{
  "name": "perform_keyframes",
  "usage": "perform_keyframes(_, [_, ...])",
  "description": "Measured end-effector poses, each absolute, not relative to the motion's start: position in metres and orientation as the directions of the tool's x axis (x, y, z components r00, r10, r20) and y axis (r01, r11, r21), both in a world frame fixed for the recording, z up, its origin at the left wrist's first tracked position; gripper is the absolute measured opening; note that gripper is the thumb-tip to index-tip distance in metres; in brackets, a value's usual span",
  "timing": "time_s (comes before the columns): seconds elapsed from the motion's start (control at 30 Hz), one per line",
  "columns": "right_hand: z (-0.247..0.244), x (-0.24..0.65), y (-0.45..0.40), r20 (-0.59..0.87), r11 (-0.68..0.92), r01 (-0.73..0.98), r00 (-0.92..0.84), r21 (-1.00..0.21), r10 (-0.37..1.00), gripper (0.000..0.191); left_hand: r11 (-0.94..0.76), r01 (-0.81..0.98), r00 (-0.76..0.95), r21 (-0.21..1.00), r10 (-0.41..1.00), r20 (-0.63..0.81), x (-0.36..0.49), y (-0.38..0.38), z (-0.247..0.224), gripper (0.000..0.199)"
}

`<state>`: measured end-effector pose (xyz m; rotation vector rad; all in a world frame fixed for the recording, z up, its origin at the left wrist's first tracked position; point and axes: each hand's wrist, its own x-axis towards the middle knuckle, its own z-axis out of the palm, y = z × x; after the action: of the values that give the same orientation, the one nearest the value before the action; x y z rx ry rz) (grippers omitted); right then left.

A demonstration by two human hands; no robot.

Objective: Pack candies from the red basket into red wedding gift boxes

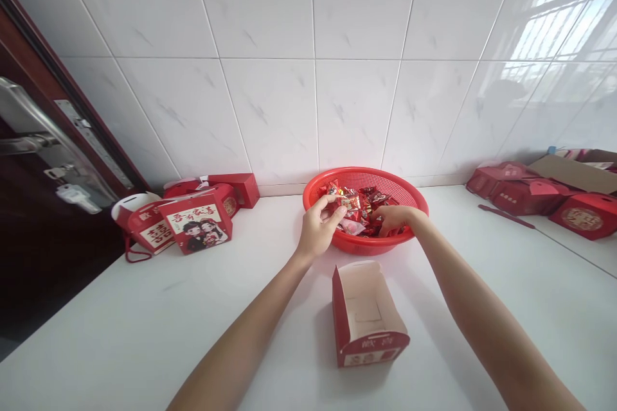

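A red plastic basket (419,196) with a mesh wall stands against the tiled wall, holding many wrapped candies (369,199) in red and pink. At its left side, my left hand (319,225) pinches a wrapped candy (351,203) between thumb and fingers. My right hand (393,218) reaches down among the candies inside the basket; its fingertips are buried there, so what they touch is hidden. In front of the basket sits an open red gift box (340,324) with a pale inside, and its inner floor shows bare.
Several red gift boxes (202,225) stand to the left near a dark door (58,237) with a metal handle. Further red boxes (525,192) and a cardboard carton (578,170) are at the right, beside a dark red strip (506,216) on the white table (193,327).
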<state>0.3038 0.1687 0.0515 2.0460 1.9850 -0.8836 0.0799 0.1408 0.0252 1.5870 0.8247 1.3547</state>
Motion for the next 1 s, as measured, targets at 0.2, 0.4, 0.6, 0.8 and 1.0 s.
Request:
perform_keyframes(0.2, [0.056, 0.3, 0.173, -0.508, -0.038, 0.97, -0.092, -0.239, 0.856, 0.057, -0.403, -0.048, 0.186, 0.914, 0.896, 0.404, 0.08, 0.141, 0.025, 0.028])
perform_keyframes(0.4, [0.056, 0.295, 0.174, -0.504, -0.024, 0.964, -0.118, -0.266, 0.856, 0.03, -0.389, -0.051, 0.174, 0.92, 0.903, 0.392, 0.081, 0.141, 0.025, 0.028])
perform_keyframes(0.6, [0.051, 0.297, 0.172, -0.407, 0.004, 0.918, -0.179, -0.396, 0.896, 0.017, -0.377, -0.084, 0.165, 0.923, 0.908, 0.386, 0.081, 0.14, 0.026, 0.026])
perform_keyframes(0.8, [0.057, 0.299, 0.164, -0.102, 0.172, 0.729, -0.315, -0.663, 0.944, 0.016, -0.311, -0.146, 0.166, 0.939, 0.928, 0.334, 0.08, 0.141, 0.027, 0.033])
perform_keyframes(1.0, [0.059, 0.3, 0.156, 0.107, 0.247, 0.52, -0.284, -0.817, 0.953, 0.027, -0.254, -0.3, 0.14, 0.919, 0.942, 0.306, 0.08, 0.144, 0.028, 0.035])
